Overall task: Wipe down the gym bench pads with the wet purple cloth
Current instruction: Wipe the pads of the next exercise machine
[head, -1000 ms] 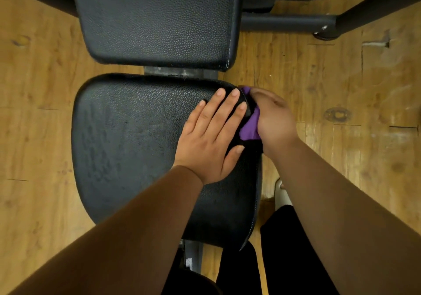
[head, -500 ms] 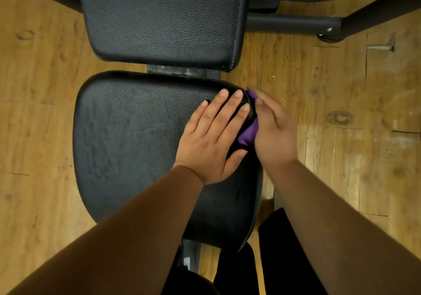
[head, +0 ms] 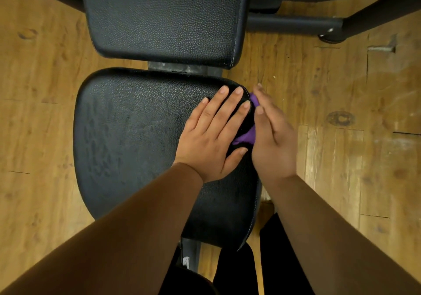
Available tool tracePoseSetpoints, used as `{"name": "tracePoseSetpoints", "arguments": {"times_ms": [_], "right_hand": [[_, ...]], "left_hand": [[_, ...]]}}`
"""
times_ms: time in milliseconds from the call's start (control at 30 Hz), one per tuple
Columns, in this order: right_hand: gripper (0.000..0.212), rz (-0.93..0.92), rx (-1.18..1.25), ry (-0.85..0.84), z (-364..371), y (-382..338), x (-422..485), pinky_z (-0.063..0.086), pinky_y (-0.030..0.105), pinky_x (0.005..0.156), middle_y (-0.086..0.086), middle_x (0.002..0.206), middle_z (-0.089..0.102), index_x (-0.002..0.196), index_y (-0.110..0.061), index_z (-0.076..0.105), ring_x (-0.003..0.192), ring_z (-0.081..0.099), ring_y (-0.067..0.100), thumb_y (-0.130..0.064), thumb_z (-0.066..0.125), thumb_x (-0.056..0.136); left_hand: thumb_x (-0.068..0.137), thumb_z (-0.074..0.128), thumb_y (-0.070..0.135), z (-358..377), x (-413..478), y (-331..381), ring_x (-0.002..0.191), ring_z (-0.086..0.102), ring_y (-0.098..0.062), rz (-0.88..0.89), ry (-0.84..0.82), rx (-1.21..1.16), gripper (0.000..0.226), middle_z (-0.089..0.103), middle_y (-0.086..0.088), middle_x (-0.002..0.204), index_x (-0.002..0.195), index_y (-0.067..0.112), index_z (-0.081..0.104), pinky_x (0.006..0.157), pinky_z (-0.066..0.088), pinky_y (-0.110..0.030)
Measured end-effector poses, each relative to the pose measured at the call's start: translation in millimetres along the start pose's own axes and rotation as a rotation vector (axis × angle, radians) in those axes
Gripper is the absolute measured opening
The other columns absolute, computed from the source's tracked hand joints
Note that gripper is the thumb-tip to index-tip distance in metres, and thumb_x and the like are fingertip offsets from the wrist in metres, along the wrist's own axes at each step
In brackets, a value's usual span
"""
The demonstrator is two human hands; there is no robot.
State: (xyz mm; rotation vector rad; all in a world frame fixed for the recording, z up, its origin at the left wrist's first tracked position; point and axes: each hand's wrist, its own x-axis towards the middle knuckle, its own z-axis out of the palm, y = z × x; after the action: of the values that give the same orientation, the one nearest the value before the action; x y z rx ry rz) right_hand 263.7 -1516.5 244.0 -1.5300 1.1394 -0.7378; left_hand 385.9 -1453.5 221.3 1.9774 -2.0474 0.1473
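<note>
A floor (head: 330, 158) of worn, honey-coloured wood planks fills the view, with dark knots, scuffs and a few chipped seams between boards. On it stands a gym bench. The surface nearest the person is the seat pad (head: 136, 146), a broad, rounded shape that narrows toward the near end, covered in black pebbled vinyl with pale stitching along its right edge. Its top carries dull, streaky patches. Beyond it, across a narrow gap, lies the back pad (head: 164, 16), rectangular with rounded corners and the same grainy black covering. A scuffed grey metal bar (head: 182, 68) shows in the gap between the two pads. To the upper right a black round tube (head: 293, 24) runs across the floor and ends by a dark foot (head: 330, 37).

The left hand (head: 211, 142) lies flat on the far right part of the seat pad, palm down, fingers straight and slightly spread, holding nothing. The right hand (head: 273, 142) is just beside it at the pad's right edge, holding the purple cloth (head: 247, 137) bunched against the side of the pad. Most of the cloth is hidden. Only a soft fold shows between the two hands, and a small tip near the right thumb. Both forearms are bare, and black trousers (head: 271, 260) show at the bottom.
</note>
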Motion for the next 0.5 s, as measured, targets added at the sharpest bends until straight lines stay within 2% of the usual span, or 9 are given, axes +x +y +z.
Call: {"name": "tracePoseSetpoints", "arguments": {"times_ms": [67, 167, 233, 267, 333, 400, 433, 500], "right_hand": [[0.034, -0.001, -0.003, -0.002, 0, 5, 5, 0.034, 0.021, 0.111, -0.016, 0.133, 0.052, 0.133, -0.026, 0.052, 0.129, 0.045, -0.004, -0.017, 0.042, 0.102], [0.027, 0.257, 0.151, -0.056, 1, 0, 37, 0.040, 0.025, 0.108, -0.014, 0.117, 0.066, 0.113, -0.025, 0.068, 0.115, 0.058, 0.000, -0.017, 0.045, 0.101], [0.026, 0.378, 0.256, -0.071, 1, -2, 48, 0.043, 0.029, 0.106, -0.014, 0.108, 0.069, 0.101, -0.028, 0.071, 0.108, 0.062, 0.002, -0.016, 0.048, 0.100], [0.026, 0.355, 0.241, -0.068, 1, -4, 45, 0.042, 0.027, 0.106, -0.016, 0.108, 0.069, 0.102, -0.030, 0.070, 0.109, 0.061, 0.000, -0.017, 0.048, 0.100], [0.028, 0.228, 0.162, -0.041, 1, -4, 25, 0.038, 0.020, 0.107, -0.018, 0.122, 0.063, 0.119, -0.030, 0.065, 0.119, 0.053, -0.006, -0.019, 0.046, 0.102], [0.033, 0.088, 0.072, -0.005, -1, -1, 3, 0.034, 0.020, 0.110, -0.017, 0.132, 0.055, 0.131, -0.026, 0.058, 0.126, 0.046, -0.007, -0.018, 0.044, 0.102], [0.034, 0.060, 0.045, -0.001, -1, 1, 1, 0.035, 0.022, 0.111, -0.016, 0.132, 0.055, 0.131, -0.025, 0.058, 0.127, 0.046, -0.006, -0.018, 0.043, 0.101], [0.032, 0.139, 0.073, -0.018, 1, 3, 20, 0.038, 0.028, 0.110, -0.014, 0.127, 0.061, 0.123, -0.028, 0.064, 0.121, 0.053, -0.002, -0.019, 0.044, 0.100]], "left_hand": [[0.097, 0.017, 0.049, 0, 0, 0, 0.145, 0.024, -0.031, -0.004, -0.002, 0.005, 0.065, 0.029, -0.013, 0.154, 0.146, 0.008, 0.030, 0.118, 0.019, -0.045], [0.097, 0.016, 0.049, -1, 0, 2, 0.145, 0.024, -0.032, -0.007, -0.014, -0.003, 0.067, 0.033, -0.016, 0.153, 0.146, 0.007, 0.033, 0.118, 0.018, -0.045], [0.097, 0.016, 0.049, -1, 0, 2, 0.145, 0.024, -0.032, -0.008, -0.016, 0.006, 0.067, 0.033, -0.016, 0.153, 0.146, 0.007, 0.034, 0.119, 0.017, -0.045], [0.097, 0.017, 0.049, -1, 0, 2, 0.145, 0.024, -0.032, -0.010, -0.015, 0.010, 0.067, 0.033, -0.016, 0.153, 0.146, 0.007, 0.034, 0.119, 0.017, -0.045], [0.097, 0.017, 0.049, -1, 0, 1, 0.145, 0.024, -0.032, -0.008, -0.010, 0.010, 0.067, 0.033, -0.016, 0.153, 0.146, 0.006, 0.035, 0.119, 0.017, -0.045], [0.097, 0.018, 0.049, 0, 0, 1, 0.145, 0.023, -0.032, -0.006, -0.014, 0.008, 0.068, 0.032, -0.016, 0.154, 0.146, 0.006, 0.036, 0.119, 0.016, -0.044], [0.097, 0.017, 0.050, -1, 1, 1, 0.145, 0.023, -0.032, -0.007, -0.018, 0.015, 0.068, 0.032, -0.015, 0.153, 0.146, 0.006, 0.036, 0.119, 0.015, -0.044], [0.097, 0.016, 0.050, -2, 1, 1, 0.145, 0.024, -0.032, -0.009, -0.022, 0.022, 0.069, 0.033, -0.015, 0.153, 0.145, 0.006, 0.039, 0.119, 0.014, -0.043]]}}
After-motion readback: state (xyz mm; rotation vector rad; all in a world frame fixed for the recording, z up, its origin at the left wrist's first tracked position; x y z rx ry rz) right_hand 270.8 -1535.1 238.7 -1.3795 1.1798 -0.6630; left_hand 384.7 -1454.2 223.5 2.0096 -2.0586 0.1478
